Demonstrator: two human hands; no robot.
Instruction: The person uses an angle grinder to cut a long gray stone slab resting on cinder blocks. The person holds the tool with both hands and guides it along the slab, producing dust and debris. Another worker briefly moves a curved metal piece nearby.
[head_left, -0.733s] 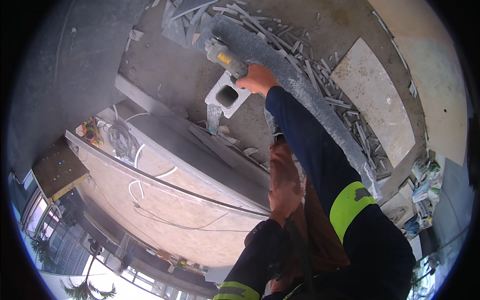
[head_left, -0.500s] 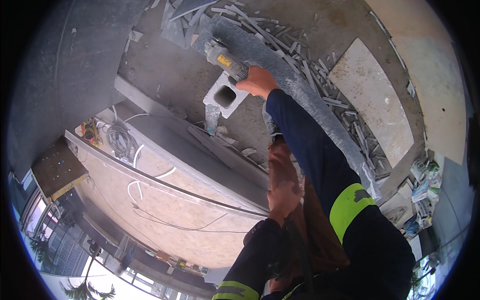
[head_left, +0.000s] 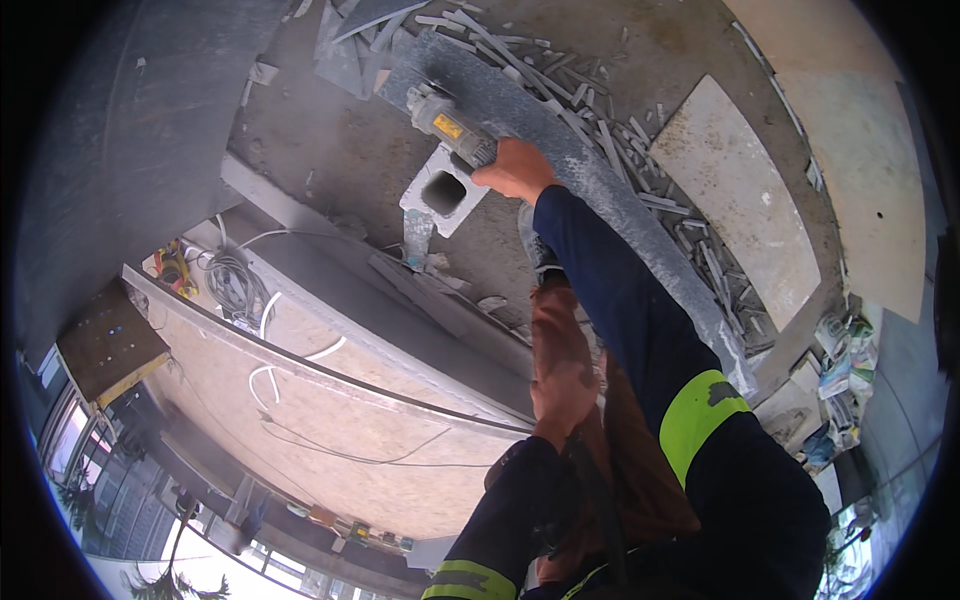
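Observation:
My right hand (head_left: 520, 169) is closed round the rear body of a dusty grey angle grinder (head_left: 449, 126) with a yellow label. The grinder's head and disc lie over the far left end of a long, narrow grey stone slab (head_left: 600, 190); whether the disc touches it I cannot tell. Just below the grinder is a pale block (head_left: 419, 190) with a square hole, near the slab's left edge. My left hand (head_left: 565, 392) rests on my brown trouser leg (head_left: 562, 325), empty, its fingers laid along the cloth and partly hard to make out.
Stone offcuts (head_left: 640, 150) litter the floor beyond the slab. A pale flat panel (head_left: 745, 190) lies to the right, with crumpled bags (head_left: 845, 375) nearer. On the left, a long board (head_left: 370, 410) carries white cable, beside a coil of grey cable (head_left: 232, 283).
The whole view has shifted slightly to the left. My right hand and the grinder keep almost the same place over the slab, and my left hand stays on my leg.

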